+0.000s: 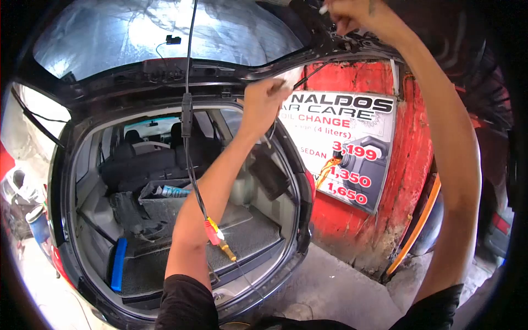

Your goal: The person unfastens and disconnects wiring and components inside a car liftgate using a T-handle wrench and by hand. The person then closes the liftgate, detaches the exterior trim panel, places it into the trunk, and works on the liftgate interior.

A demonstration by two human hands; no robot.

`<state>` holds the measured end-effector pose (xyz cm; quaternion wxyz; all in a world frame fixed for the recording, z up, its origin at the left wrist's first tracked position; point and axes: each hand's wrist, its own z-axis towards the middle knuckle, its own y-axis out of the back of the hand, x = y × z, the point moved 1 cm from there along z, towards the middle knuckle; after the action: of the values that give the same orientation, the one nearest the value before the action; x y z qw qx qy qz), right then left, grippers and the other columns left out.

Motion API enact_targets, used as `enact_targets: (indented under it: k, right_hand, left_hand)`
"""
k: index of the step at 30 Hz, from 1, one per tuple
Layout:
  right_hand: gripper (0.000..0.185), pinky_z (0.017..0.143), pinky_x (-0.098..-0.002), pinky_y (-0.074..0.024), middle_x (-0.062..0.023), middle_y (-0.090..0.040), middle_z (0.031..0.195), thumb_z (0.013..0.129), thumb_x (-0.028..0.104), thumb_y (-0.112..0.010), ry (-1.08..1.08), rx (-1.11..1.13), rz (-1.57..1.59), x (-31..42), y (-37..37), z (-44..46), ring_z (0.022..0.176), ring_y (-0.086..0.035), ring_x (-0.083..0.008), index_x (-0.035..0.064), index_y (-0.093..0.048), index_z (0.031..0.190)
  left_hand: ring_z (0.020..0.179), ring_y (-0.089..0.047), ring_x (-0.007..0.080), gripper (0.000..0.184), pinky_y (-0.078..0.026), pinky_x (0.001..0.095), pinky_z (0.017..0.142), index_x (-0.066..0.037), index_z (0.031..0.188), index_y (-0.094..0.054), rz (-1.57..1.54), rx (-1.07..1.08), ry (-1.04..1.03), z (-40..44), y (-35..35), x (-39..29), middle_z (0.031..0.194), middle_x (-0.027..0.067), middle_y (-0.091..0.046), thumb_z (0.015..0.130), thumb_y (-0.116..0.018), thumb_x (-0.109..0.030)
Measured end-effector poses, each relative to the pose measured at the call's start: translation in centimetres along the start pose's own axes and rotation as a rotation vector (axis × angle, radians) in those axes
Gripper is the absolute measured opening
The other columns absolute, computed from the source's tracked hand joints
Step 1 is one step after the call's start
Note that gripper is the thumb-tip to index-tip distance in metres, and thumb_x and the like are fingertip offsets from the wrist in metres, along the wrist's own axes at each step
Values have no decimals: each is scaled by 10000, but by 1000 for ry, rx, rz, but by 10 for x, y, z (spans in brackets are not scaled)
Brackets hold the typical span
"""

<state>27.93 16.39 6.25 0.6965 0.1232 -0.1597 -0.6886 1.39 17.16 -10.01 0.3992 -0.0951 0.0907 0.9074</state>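
My left hand (263, 107) is raised by the upper right corner of the car's rear opening, its fingers closed near a bright whitish patch; what they grip is too blurred to name. Higher up on the right, my right hand (357, 15) is beside the edge of the raised tailgate (220, 70), fingers curled, with a small white object (323, 10) at the fingertips. A black cable (190, 60) with an inline connector (187, 114) hangs in front of the opening, ending in red, yellow and gold plugs (219, 234) near my left forearm.
Below the tailgate is the car's cargo area (247, 231) with a grey bin (159, 201) and a blue object (118, 265). A small black part (174, 39) hangs at the tailgate glass. A price sign (352, 143) is on the red wall (407, 165); an orange hose (415, 231) lies right.
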Motion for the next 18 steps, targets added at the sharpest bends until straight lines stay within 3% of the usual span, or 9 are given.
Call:
enact_targets:
  k: [2,4,6,8,11,14,15,16,18]
  right_hand:
    - [298,643,-302,-557,-125,-701,809,894,150,-650,190,229,-76,-5,-20,-20,692,-698,-198,-73,-656,1092]
    - [384,697,-308,-560,-127,-708,865,896,161,-661,195,231,-75,-4,-42,-47,743,-700,-193,-44,-638,1219]
    - [419,693,-313,-563,-114,-703,870,902,154,-661,287,-319,-124,-4,-70,-73,740,-692,-186,-31,-621,1276]
    - [414,739,-351,-580,-145,-739,957,883,194,-683,129,-690,140,33,-100,-118,819,-725,-251,14,-665,1256]
    - [515,738,-297,-542,-112,-712,987,937,128,-693,88,-399,54,-62,-157,-198,850,-660,-137,16,-538,1415]
    - [804,973,-368,-515,-220,-547,1380,930,163,-738,-333,-38,369,-92,-251,-299,1215,-586,-258,14,-282,1575]
    - [916,1030,-403,-480,-236,-509,1422,914,184,-760,-398,11,521,-128,-297,-341,1283,-528,-284,1,-179,1599]
    - [990,1068,-432,-448,-242,-467,1468,906,209,-769,-481,31,836,-138,-335,-379,1316,-497,-311,10,-107,1615]
    - [1019,1059,-414,-448,-221,-432,1512,911,271,-759,-965,261,909,-119,-361,-432,1320,-503,-316,88,-74,1644]
  left_hand:
    - [566,-584,84,193,-434,263,508,62,1030,-712,-218,57,74,-18,0,16,714,38,-647,941,-703,-110]
    - [563,-587,82,139,-473,255,482,82,1021,-689,-160,107,88,-33,4,14,744,53,-666,932,-696,-25]
    - [559,-613,98,126,-477,260,488,82,985,-681,-100,91,119,-49,5,22,713,60,-665,922,-707,-24]
    - [562,-623,105,109,-488,269,497,77,948,-682,-47,111,148,-67,10,34,708,76,-678,915,-713,-23]
    - [604,-654,96,144,-478,261,555,31,968,-723,-45,38,201,-93,13,63,714,66,-711,910,-736,-100]
    - [581,-684,154,147,-540,318,547,77,923,-710,58,-51,190,-132,10,83,734,139,-727,863,-718,-57]
    - [601,-687,146,251,-562,303,554,79,1064,-706,175,-74,180,-149,9,89,794,132,-739,878,-765,-79]
    - [598,-696,156,280,-577,312,558,80,1089,-693,121,-94,265,-170,7,84,791,143,-738,858,-769,-58]
    - [571,-680,155,267,-540,314,510,34,1115,-679,105,-150,296,-210,-2,92,770,141,-728,857,-741,-5]
